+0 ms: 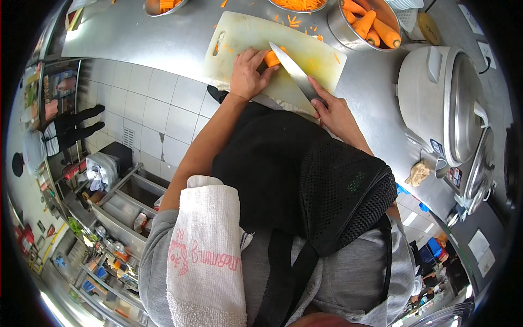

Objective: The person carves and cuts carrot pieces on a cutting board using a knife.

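A pale cutting board (234,35) lies on the steel counter, with orange scraps scattered on it. On its middle, my left hand (250,73) has its fingers closed on a short chunk of carrot (272,58). My right hand (335,111) grips a kitchen knife (294,71) by its handle, which the fingers mostly hide. The blade slants up and to the left, its tip beside the right side of the chunk. Whether the edge touches the carrot I cannot tell.
A metal pot (343,32) of peeled carrots stands at the board's far right. Beyond the board is a bowl of shredded carrot (299,4); another bowl (158,11) holds orange pieces. A large lidded cooker (425,98) stands right. Someone in dark trousers (76,122) is far left.
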Available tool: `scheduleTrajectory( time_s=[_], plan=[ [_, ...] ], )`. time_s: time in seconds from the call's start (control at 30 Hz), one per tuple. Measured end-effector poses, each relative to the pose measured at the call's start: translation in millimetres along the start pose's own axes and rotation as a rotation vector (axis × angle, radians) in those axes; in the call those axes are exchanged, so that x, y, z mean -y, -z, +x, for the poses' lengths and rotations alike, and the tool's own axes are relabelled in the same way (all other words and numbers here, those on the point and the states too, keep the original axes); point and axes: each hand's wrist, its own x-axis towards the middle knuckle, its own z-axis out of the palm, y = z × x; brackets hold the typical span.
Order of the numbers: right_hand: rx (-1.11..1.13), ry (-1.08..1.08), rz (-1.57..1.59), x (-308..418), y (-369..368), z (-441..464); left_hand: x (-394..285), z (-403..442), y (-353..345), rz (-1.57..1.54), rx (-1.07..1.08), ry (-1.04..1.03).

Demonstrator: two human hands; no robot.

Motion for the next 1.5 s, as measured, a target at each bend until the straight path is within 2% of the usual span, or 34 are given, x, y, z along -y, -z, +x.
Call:
scheduleTrajectory(
  time_s=[0.23,0.3,0.53,0.73,0.83,0.9,1.2,1.5],
  plan=[
    [0.000,-0.026,-0.011,1,-2,0,1,0,-2,0.013,-0.005,-0.010],
    [-0.067,0.081,-0.092,-7,-6,3,1,-1,-1,0.014,0.005,-0.008],
    [-0.029,0.027,-0.077,2,-2,5,2,1,-1,-0.011,0.026,-0.016],
    [-0.070,0.103,-0.058,-17,-18,14,1,1,-1,-0.020,0.000,-0.012],
    [-0.145,0.226,-0.027,-31,-28,20,-1,2,0,-0.021,0.024,0.011],
    [-0.038,0.014,0.020,-9,-18,11,0,1,0,-0.006,0.023,0.017],
    [-0.060,-0.026,0.065,-4,-12,6,3,-1,-1,0.011,0.009,0.008],
    [-0.089,0.042,0.087,-12,-19,10,1,0,0,-0.006,0.027,0.021]
  ],
)
